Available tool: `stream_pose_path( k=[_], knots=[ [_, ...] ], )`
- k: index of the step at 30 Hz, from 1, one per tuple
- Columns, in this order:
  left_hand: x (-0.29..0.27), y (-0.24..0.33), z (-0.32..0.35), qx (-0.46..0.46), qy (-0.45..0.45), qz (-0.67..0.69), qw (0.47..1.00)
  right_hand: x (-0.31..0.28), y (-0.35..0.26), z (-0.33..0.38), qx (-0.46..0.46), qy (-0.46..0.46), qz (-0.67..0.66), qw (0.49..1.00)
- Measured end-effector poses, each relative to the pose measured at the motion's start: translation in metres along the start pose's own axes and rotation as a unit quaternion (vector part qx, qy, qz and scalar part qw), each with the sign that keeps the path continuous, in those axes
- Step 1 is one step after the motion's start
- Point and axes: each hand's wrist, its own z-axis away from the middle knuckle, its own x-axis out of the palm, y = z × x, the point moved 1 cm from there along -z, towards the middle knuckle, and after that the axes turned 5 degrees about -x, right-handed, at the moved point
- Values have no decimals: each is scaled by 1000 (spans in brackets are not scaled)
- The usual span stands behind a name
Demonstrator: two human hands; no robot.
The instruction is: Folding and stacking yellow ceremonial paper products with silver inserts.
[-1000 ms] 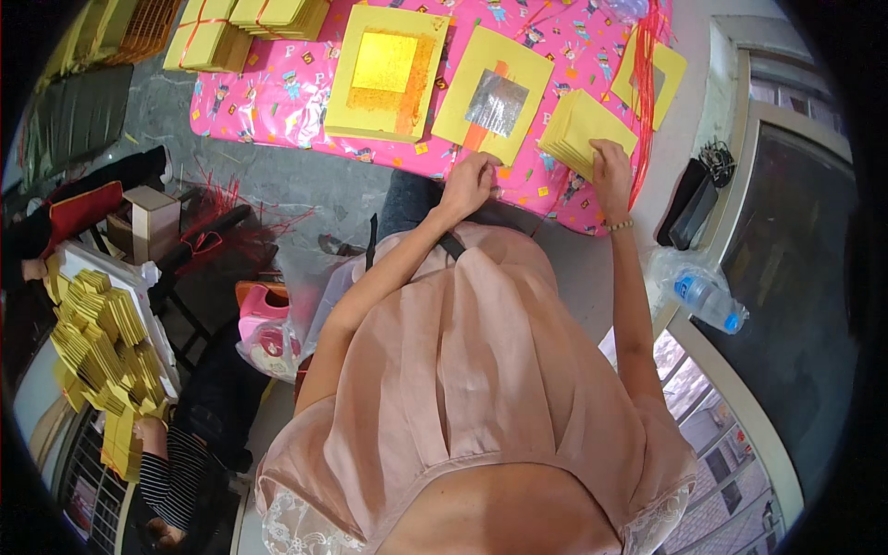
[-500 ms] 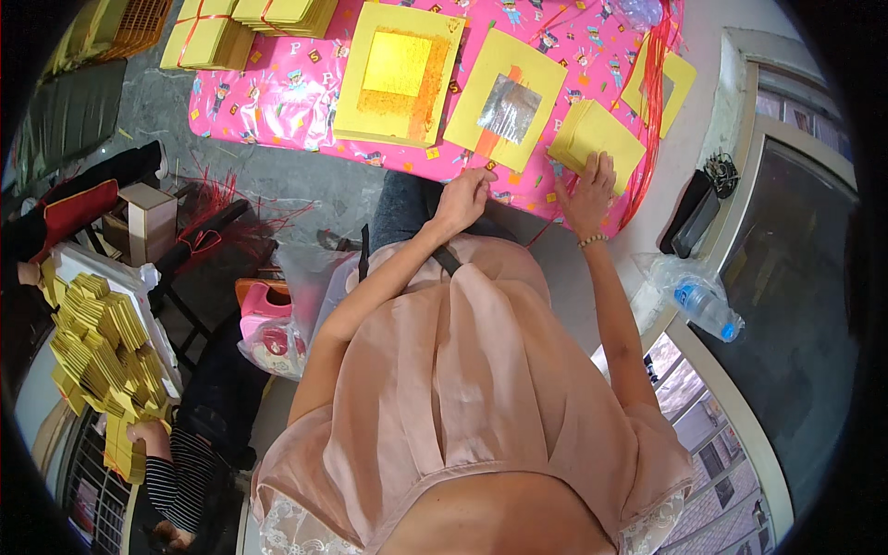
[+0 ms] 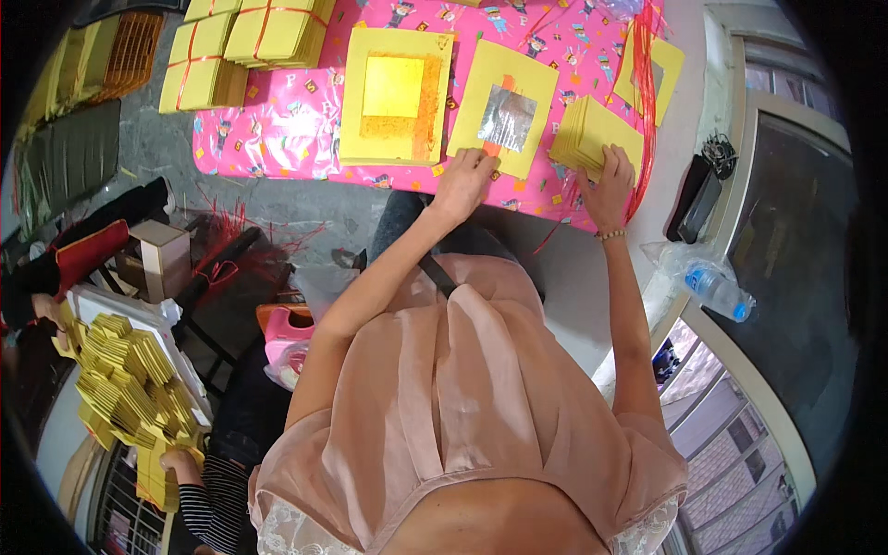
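My left hand [image 3: 463, 185] is at the near edge of a yellow paper sheet [image 3: 531, 91] with a silver foil square over an orange stripe. Its fingers are curled closed on that edge; the fingertips are partly hidden. To the right, my right hand [image 3: 609, 192] grips the near side of a small stack of yellow paper [image 3: 585, 129], thumb and fingers around its edge. The stack's layers fan out on its left side. Left of the foil sheet lies a thicker yellow paper stack [image 3: 356, 139] topped by a gold square and orange print.
Tied yellow paper bundles [image 3: 191, 69] stand at the far left of the pink patterned tabletop [image 3: 268, 153]. Red strings [image 3: 640, 102] cross another foil sheet [image 3: 668, 69] at right. A water bottle [image 3: 712, 294] sits by the window. Lower left, a co-worker's hand [image 3: 180, 462] touches heaped yellow paper [image 3: 139, 379].
My left hand has moved up onto the foil sheet's near edge. My right hand has shifted from lying over the small stack to its near edge. The view has tilted slightly.
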Motion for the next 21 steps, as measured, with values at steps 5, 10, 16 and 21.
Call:
stream_pose_path(
  k=[5, 10, 16, 21],
  knots=[
    [-6, -20, -26, 97, -8, -159, 982, -30, -17, -19, 0, 26, 28, 999],
    [2, -35, -37, 136, -25, -199, 970, -20, -60, -7, -46, -31, -86, 995],
    [1, -31, -45, 91, -110, -210, 967, 27, -98, -11, -111, -125, -130, 977],
    [-10, -31, -46, 83, -136, -191, 968, 51, -91, -10, -111, -148, -128, 974]
  ],
)
